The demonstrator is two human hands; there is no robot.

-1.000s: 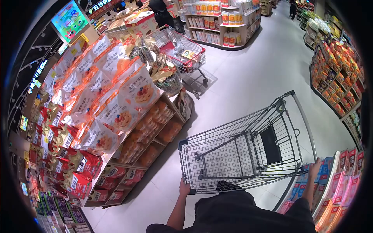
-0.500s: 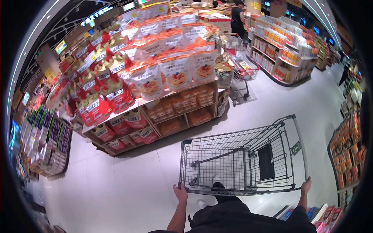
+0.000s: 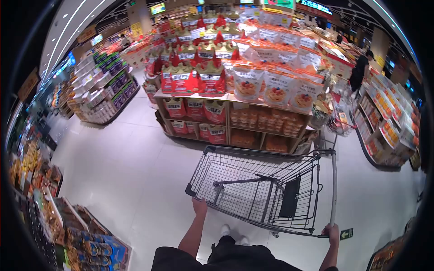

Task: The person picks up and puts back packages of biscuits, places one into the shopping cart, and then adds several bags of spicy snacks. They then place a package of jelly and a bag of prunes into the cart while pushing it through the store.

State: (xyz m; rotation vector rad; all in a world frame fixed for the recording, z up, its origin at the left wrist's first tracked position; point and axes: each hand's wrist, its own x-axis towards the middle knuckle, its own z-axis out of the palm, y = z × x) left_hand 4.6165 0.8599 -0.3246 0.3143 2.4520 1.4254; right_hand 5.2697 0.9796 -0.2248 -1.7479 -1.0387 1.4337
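A grey wire shopping cart (image 3: 244,189) stands sideways in front of me, its basket end to the left and its handle (image 3: 334,189) to the right. My left hand (image 3: 199,206) is closed on the rim near the front corner of the basket. At the near end of the handle, my right hand (image 3: 331,231) is wrapped round the bar. A dark panel (image 3: 290,197) hangs on the cart's wire back. Through the mesh I see the lower frame and the floor.
Just beyond the cart stands a display shelf (image 3: 235,97) stacked with red bags (image 3: 211,80) and white-orange bags (image 3: 276,90). Another cart (image 3: 341,115) and a person in dark clothes (image 3: 360,70) are at the right rear. Shelves of goods (image 3: 97,250) line the lower left.
My view has swung left, bringing the display toward the middle. The cart has turned, with its basket end now farther left and nearer the display. Both hands keep hold of it.
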